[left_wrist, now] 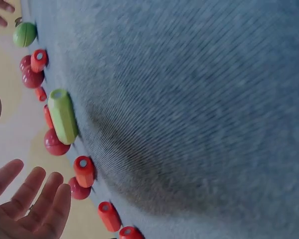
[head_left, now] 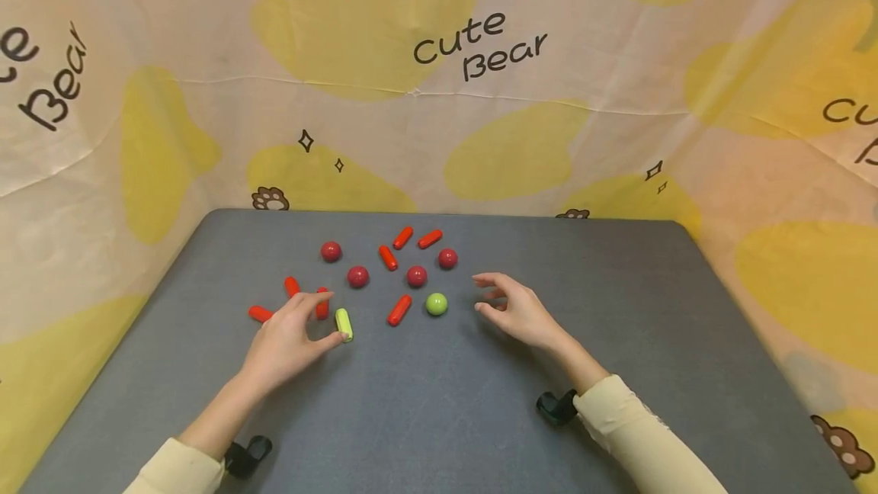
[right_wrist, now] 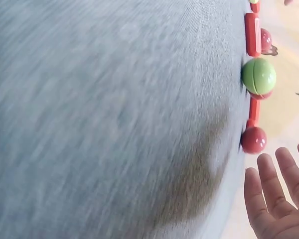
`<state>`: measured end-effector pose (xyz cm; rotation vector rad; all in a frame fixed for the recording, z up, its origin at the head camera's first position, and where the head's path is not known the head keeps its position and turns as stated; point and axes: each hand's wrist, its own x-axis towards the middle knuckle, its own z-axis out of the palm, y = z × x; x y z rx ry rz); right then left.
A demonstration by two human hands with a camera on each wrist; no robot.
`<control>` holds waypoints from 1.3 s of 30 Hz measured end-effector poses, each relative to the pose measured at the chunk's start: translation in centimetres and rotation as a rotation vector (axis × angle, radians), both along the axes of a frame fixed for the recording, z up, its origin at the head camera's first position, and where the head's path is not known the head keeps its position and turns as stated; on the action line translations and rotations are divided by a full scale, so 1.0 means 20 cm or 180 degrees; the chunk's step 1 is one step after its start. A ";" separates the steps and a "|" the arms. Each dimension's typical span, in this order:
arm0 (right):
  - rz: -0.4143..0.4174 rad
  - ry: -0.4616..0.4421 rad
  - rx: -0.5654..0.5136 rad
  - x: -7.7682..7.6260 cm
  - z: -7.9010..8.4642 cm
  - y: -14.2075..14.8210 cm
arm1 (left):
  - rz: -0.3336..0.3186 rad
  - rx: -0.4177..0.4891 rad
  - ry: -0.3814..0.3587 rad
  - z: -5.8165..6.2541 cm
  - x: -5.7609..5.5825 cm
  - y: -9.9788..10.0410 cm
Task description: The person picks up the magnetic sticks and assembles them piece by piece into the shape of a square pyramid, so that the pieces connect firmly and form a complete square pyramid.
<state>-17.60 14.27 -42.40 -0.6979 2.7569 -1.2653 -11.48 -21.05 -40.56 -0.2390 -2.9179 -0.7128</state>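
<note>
My left hand (head_left: 283, 343) hovers over the left of the table, thumb and fingers spread apart with nothing held. Closest to it lies a yellow-green faceted stick (head_left: 344, 325), beside the thumb tip; the left wrist view shows a space between the fingers and this stick (left_wrist: 63, 117). A red stick (head_left: 322, 303) lies just past the left fingertips. On the right, my right hand (head_left: 517, 312) is held above the table with relaxed fingers and holds nothing. A green ball (head_left: 436, 304) sits to its left, with a red ball (head_left: 447, 258) farther back.
More red balls (head_left: 358, 277) and several red sticks (head_left: 400, 310) are scattered over the middle and back of the grey table (head_left: 439, 418). Two red sticks (head_left: 260, 314) lie by the left hand. A patterned cloth (head_left: 384, 120) rises behind the table and at its sides.
</note>
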 end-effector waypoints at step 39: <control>0.0138 0.0211 0.0466 -0.08 -0.10 -0.33 | 0.0244 -0.0139 -0.0153 -0.10 -0.09 0.10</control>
